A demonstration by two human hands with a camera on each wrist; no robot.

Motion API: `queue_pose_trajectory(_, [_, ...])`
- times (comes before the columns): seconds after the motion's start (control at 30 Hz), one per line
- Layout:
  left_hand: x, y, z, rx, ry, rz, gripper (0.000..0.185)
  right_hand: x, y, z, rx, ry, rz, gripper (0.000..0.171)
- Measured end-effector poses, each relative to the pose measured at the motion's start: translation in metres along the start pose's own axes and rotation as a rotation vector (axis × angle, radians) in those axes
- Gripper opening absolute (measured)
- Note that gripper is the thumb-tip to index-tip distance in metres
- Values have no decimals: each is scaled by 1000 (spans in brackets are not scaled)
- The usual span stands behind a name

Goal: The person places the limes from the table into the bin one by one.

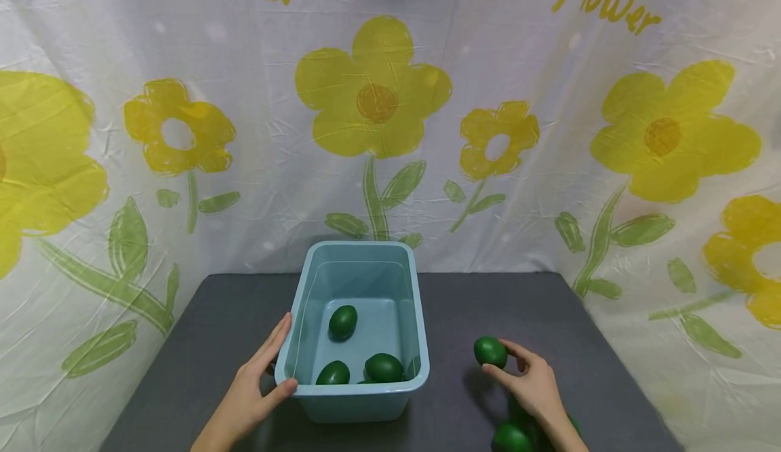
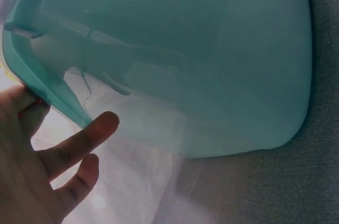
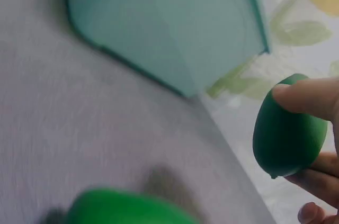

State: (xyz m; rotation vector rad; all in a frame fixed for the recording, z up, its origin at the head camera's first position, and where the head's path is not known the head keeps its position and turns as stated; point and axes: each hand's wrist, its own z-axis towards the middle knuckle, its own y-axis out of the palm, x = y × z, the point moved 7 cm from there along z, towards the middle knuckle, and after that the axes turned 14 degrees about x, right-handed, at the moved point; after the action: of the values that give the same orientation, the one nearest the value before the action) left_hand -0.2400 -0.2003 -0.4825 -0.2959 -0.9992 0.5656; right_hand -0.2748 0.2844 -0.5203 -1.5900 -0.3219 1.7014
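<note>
A light-blue plastic bin point(image 1: 350, 404) stands at the middle of the table, with several smooth dark-green avocados point(image 1: 343, 322) on its floor. My left hand point(image 1: 244, 384) holds the bin at its near left corner, thumb at the rim; in the left wrist view, fingers point(image 2: 79, 144) reach below the rim against the wall. To the right of the bin, my right hand point(image 1: 531, 377) pinches one avocado point(image 1: 490, 352) between thumb and fingers, lifted above the table. The right wrist view shows that avocado point(image 3: 288, 134) with its small nub pointing down.
More avocados point(image 1: 511, 437) lie on the table under my right forearm, partly hidden by it. The dark grey table point(image 1: 482, 303) ends at a white cloth point(image 1: 262, 235) printed with yellow flowers, which hangs behind and at both sides.
</note>
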Motion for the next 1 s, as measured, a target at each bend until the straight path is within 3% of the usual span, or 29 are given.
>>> queue_pose_trajectory(0.23, [-1,0,-1,-1,-15,-3,86,-6,1,-2,-43,209,242,74])
queue_pose_trajectory(0.4, [-1,-1,-1,12,7,-7,87,-18,3,-1,-47,274,389,77])
queue_pose_trajectory(1.0, [-2,0,0,9,12,-36,86,-60,8,2,2,209,493,62])
